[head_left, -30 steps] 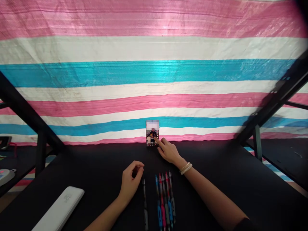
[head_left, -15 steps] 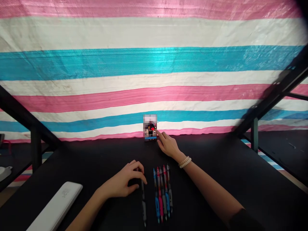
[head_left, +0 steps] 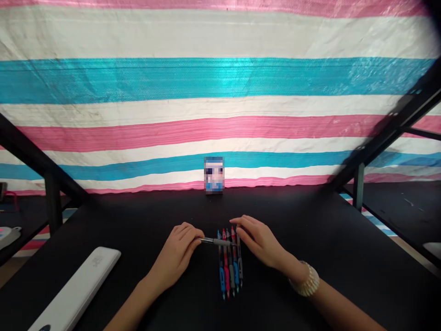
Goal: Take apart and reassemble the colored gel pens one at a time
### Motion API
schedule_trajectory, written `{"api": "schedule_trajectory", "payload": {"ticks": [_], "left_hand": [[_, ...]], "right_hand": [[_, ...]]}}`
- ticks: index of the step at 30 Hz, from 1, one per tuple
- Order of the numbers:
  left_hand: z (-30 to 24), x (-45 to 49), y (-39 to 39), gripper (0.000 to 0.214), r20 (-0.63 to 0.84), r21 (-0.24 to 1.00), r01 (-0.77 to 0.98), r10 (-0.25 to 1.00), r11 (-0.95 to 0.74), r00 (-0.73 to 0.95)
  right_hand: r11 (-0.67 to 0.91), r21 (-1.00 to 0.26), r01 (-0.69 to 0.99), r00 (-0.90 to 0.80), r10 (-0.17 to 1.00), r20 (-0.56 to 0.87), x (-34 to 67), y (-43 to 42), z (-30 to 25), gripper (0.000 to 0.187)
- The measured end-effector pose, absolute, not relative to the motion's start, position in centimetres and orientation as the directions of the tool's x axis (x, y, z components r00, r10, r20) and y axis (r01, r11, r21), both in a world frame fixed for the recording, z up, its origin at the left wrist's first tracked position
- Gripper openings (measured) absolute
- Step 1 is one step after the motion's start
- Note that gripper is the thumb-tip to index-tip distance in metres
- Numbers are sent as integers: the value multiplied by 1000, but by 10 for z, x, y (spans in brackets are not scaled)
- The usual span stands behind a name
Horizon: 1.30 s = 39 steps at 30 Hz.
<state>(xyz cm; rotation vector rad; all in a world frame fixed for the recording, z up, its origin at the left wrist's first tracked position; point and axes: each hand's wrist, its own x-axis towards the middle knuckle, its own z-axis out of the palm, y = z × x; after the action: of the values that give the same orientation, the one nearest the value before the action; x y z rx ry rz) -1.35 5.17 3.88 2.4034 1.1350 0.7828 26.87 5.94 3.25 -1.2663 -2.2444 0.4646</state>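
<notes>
Pinched in my left hand (head_left: 181, 246) is a dark grey pen (head_left: 218, 242), held nearly level. It points right and crosses over a row of pens (head_left: 226, 278) lying side by side on the black table. Blue, pink and grey grips show in that row. My right hand (head_left: 260, 240) hovers at the row's upper right, with its fingers stretched out and apart, close to the tip of the held pen. Whether it touches any pen is unclear.
A small upright screen (head_left: 214, 175), its picture blurred, stands at the table's back edge. On the left lies a long white device (head_left: 81, 285). Black metal legs (head_left: 53, 202) rise on both sides, before a striped tarp (head_left: 155, 85).
My left hand has picked up the separate grey pen and turned it level. My right hand has drawn back from the screen to the pens. The screen's picture has changed.
</notes>
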Motion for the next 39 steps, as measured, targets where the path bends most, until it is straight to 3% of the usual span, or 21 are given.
{"api": "schedule_trajectory", "payload": {"ticks": [6, 9, 11, 15, 20, 23, 26, 28, 33, 39], "left_hand": [[30, 10, 32, 18, 547, 324, 624, 678, -712, 490], [24, 11, 24, 17, 609, 225, 642, 621, -733, 494], [20, 11, 21, 17, 590, 221, 661, 638, -717, 494], [15, 13, 18, 26, 492, 320, 675, 725, -665, 482], [15, 13, 17, 32, 426, 412, 655, 769, -633, 476], [18, 7, 18, 21, 402, 568, 590, 818, -575, 411], [22, 2, 21, 23, 351, 779, 452, 900, -435, 260], [25, 2, 22, 15, 312, 847, 379, 926, -372, 212], [25, 7, 21, 10, 216, 930, 281, 970, -238, 107], [21, 7, 19, 11, 237, 934, 264, 971, -240, 42]], "right_hand": [[359, -845, 396, -434, 884, 172, 266, 23, 37, 39], [323, -856, 403, -474, 874, 106, 264, 18, 32, 43], [386, -795, 468, -468, 871, 147, 262, 18, 26, 43], [537, -647, 541, -459, 833, 308, 261, 18, 12, 39], [588, -600, 542, -471, 804, 363, 261, 14, 14, 27], [538, -665, 517, -456, 831, 318, 262, 13, 22, 26], [458, -741, 490, -402, 874, 274, 264, 12, 26, 32], [415, -780, 468, -370, 894, 254, 264, 11, 27, 35], [317, -861, 399, -256, 940, 227, 261, 7, 24, 21], [117, -977, 180, -288, 956, 61, 261, 8, 26, 43]]}}
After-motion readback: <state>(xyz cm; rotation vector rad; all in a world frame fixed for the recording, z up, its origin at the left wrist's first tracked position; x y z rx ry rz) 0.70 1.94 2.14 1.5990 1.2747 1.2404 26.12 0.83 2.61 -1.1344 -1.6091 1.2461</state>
